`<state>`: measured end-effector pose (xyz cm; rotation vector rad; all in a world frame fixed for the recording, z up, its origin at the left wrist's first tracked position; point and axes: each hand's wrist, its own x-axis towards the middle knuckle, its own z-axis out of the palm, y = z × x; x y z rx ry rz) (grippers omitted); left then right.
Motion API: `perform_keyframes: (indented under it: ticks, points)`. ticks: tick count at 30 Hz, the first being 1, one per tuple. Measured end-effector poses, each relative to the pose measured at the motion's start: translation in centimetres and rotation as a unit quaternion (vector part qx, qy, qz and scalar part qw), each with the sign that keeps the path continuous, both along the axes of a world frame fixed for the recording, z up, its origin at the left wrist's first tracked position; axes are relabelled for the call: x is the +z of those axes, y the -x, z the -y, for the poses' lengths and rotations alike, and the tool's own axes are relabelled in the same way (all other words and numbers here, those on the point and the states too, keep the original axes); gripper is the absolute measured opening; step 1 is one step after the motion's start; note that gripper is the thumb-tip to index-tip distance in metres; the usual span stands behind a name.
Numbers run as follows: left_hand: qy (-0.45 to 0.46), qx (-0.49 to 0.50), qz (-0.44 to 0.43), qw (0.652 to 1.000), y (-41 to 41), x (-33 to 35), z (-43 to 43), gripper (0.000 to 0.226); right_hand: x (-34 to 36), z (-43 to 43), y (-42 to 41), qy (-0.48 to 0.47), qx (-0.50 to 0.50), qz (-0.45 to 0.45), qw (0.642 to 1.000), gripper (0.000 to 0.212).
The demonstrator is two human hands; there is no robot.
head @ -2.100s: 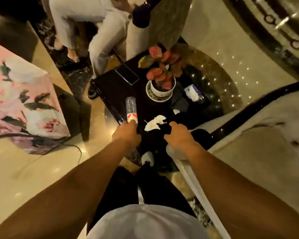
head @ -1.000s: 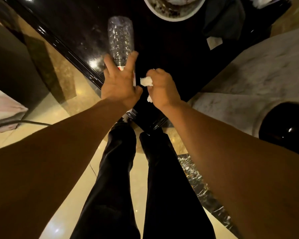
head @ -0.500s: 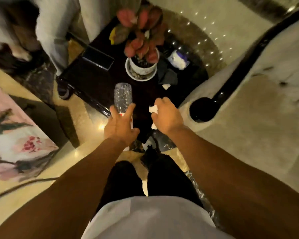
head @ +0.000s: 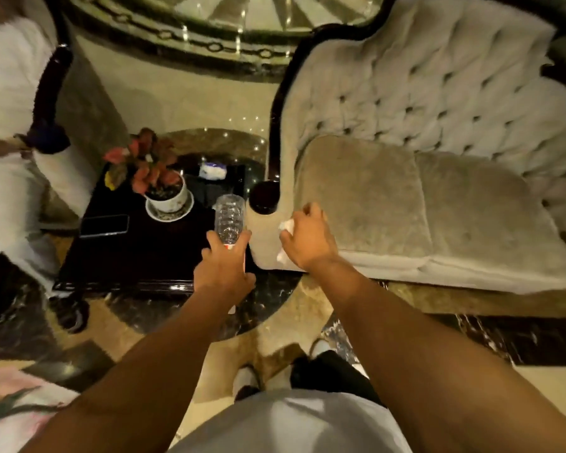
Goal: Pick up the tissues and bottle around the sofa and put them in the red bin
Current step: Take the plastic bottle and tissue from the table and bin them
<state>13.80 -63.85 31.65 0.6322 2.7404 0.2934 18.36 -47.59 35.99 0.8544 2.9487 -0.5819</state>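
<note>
My left hand (head: 224, 268) grips a clear plastic bottle (head: 230, 219) by its red-labelled lower part, holding it above the right edge of the dark side table (head: 138, 256). My right hand (head: 307, 240) is closed on a crumpled white tissue (head: 286, 225), with a bit of white showing below the palm, in front of the sofa's armrest. The beige tufted sofa (head: 438, 178) fills the right side. No red bin is in view.
On the table stand a potted plant with red leaves (head: 159, 181), a black phone (head: 104, 225) and a small tissue pack (head: 212, 170). A seated person in white (head: 10, 152) is at the left. A floral pink object (head: 10, 403) lies at the bottom left.
Both hands have lifted off the table, the left with the bottle and the right with the tissue. The view has swung right, bringing the sofa into sight.
</note>
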Motion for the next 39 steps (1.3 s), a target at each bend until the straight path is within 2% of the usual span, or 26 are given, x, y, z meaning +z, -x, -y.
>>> perform_keyframes:
  ticks: [3,6,13,16,19,23,30,39]
  points:
    - [0.003,-0.058,-0.008,0.998,-2.9,1.7,-3.6,0.088,1.7,-3.9,-4.6,0.011,-0.040,-0.016,0.999,0.042]
    - [-0.011,-0.127,-0.036,0.991,-7.5,3.6,-8.8,0.085,2.9,-9.0,-11.0,0.049,-0.097,-0.036,0.993,0.031]
    - [-0.024,-0.252,-0.008,0.967,-24.0,5.8,-26.0,0.082,4.6,-21.1,-33.6,0.027,-0.227,-0.120,0.966,0.019]
    - [-0.060,-0.329,-0.009,0.942,-33.6,6.2,-34.3,0.081,5.0,-26.0,-45.4,-0.005,-0.292,-0.104,0.951,0.017]
    - [-0.085,-0.416,-0.008,0.906,-43.5,7.4,-41.4,0.083,5.8,-30.4,-56.6,-0.025,-0.394,-0.091,0.914,0.022]
    - [-0.095,-0.499,-0.016,0.862,-51.8,8.0,-48.0,0.083,6.2,-34.5,-66.5,-0.046,-0.479,-0.088,0.872,0.020]
    - [-0.053,-0.562,-0.017,0.825,-59.2,5.7,-59.6,0.086,4.3,-42.8,-76.7,-0.054,-0.555,-0.094,0.825,0.021]
    - [-0.042,-0.570,-0.012,0.820,-63.9,3.5,-82.2,0.083,3.7,-65.2,-81.7,-0.036,-0.594,-0.069,0.801,0.030]
